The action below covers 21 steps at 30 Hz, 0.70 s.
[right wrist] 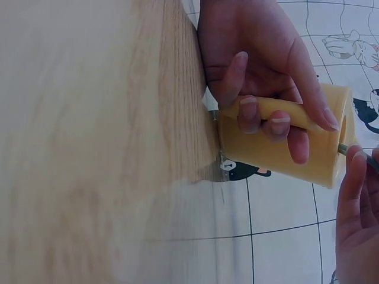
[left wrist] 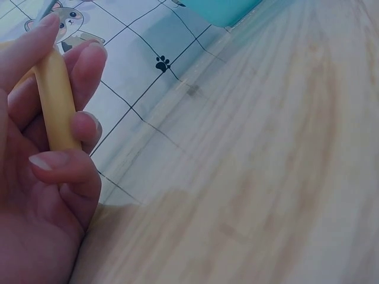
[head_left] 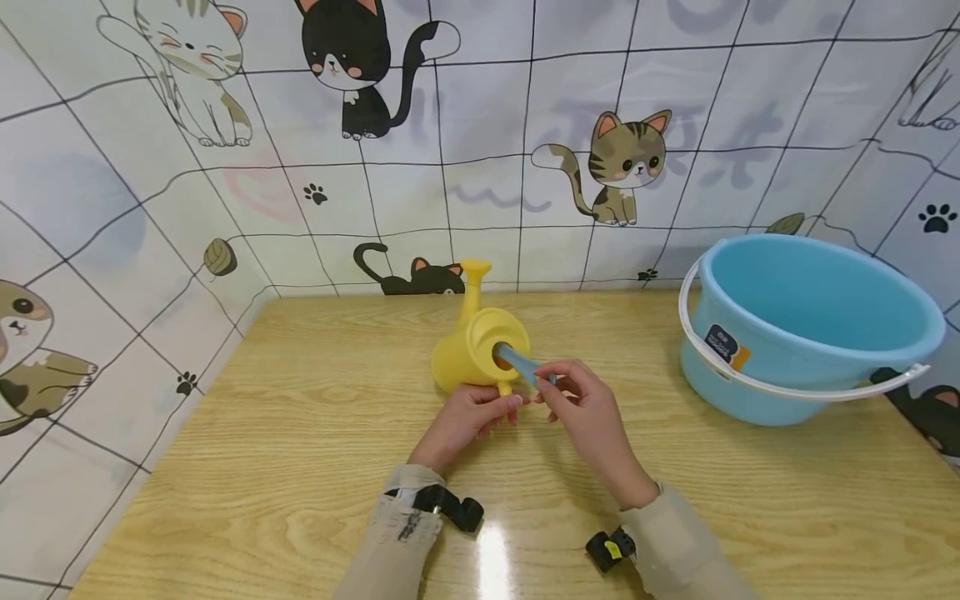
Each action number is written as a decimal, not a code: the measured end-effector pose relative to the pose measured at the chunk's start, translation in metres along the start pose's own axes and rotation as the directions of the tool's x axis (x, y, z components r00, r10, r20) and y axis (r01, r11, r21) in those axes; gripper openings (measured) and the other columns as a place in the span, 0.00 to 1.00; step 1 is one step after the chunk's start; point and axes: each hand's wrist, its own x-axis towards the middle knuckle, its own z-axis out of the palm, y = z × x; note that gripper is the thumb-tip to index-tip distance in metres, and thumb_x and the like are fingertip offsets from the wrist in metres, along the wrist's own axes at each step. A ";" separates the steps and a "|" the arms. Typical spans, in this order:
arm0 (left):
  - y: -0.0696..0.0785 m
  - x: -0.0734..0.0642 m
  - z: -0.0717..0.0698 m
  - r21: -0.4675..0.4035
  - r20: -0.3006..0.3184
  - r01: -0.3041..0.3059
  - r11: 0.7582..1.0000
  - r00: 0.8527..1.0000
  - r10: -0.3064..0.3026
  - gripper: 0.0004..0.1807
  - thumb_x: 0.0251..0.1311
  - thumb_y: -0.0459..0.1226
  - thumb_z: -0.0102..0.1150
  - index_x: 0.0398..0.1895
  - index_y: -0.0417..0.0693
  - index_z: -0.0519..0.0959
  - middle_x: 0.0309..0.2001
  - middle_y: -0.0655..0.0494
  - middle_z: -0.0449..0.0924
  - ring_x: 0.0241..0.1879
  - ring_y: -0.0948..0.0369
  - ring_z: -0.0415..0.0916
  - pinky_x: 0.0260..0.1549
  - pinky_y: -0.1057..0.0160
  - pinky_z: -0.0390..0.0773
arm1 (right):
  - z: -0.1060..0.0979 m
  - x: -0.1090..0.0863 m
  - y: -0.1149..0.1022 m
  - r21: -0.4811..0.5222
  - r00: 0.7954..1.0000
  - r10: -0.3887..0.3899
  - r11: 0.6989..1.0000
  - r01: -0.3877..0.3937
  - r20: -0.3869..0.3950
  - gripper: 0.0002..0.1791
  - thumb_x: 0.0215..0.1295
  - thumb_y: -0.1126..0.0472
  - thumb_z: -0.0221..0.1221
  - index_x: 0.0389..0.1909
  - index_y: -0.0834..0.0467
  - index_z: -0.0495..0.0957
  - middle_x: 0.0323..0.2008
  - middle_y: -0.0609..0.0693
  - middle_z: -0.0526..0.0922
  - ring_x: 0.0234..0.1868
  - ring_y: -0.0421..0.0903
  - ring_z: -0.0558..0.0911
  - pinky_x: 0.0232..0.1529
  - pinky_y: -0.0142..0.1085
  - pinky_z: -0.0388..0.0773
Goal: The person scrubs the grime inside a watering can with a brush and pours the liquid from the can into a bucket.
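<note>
A yellow watering can (head_left: 453,360) sits on the wooden table, its spout pointing toward the back wall and its round opening facing me. My left hand (head_left: 467,418) grips the can's handle (left wrist: 57,109), with fingers curled round it. Between thumb and fingertips, my right hand (head_left: 592,421) pinches a slim blue-grey stick-like thing (head_left: 519,363). One end of that stick goes into the can's opening, so its tip is hidden inside. In the right wrist view, the right hand (right wrist: 358,228) is at the lower right edge, beside the can (right wrist: 278,151).
To the right stands a large light-blue bucket (head_left: 757,333) with its white handle (head_left: 795,393) hanging down in front. A cat-printed, grid-lined sheet (head_left: 487,192) rises behind the wooden table (head_left: 315,467) and along both sides.
</note>
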 end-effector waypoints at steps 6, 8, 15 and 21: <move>0.000 0.001 0.000 0.001 -0.005 -0.005 1.000 1.000 0.005 0.22 0.55 0.49 0.57 0.26 0.36 0.80 0.29 0.32 0.72 0.15 0.59 0.57 0.13 0.70 0.58 | 0.000 0.002 0.003 -0.010 1.000 0.011 1.000 -0.011 -0.005 0.08 0.62 0.61 0.55 0.40 0.58 0.76 0.35 0.51 0.74 0.31 0.44 0.77 0.27 0.41 0.75; 0.000 0.001 0.000 0.000 -0.006 -0.007 1.000 1.000 0.007 0.22 0.55 0.49 0.57 0.26 0.36 0.80 0.28 0.33 0.72 0.15 0.59 0.57 0.13 0.70 0.57 | -0.001 0.002 0.004 -0.012 1.000 0.016 1.000 -0.016 -0.005 0.08 0.62 0.61 0.55 0.40 0.58 0.76 0.35 0.51 0.74 0.31 0.44 0.77 0.28 0.42 0.75; -0.021 0.009 0.000 0.007 -0.011 0.002 1.000 1.000 -0.002 0.25 0.51 0.56 0.57 0.26 0.41 0.81 0.25 0.39 0.72 0.14 0.62 0.57 0.11 0.68 0.56 | -0.001 0.003 0.011 0.000 0.999 0.033 0.999 -0.033 0.005 0.08 0.62 0.59 0.55 0.40 0.56 0.76 0.36 0.55 0.75 0.30 0.45 0.76 0.27 0.42 0.75; -0.027 0.014 0.001 0.016 -0.008 0.008 1.000 1.000 -0.008 0.26 0.48 0.59 0.57 0.25 0.43 0.81 0.24 0.42 0.71 0.14 0.61 0.56 0.11 0.67 0.56 | -0.003 0.006 0.031 0.009 1.000 -0.005 1.000 0.005 -0.005 0.10 0.61 0.51 0.55 0.39 0.50 0.76 0.34 0.55 0.74 0.30 0.46 0.77 0.25 0.42 0.75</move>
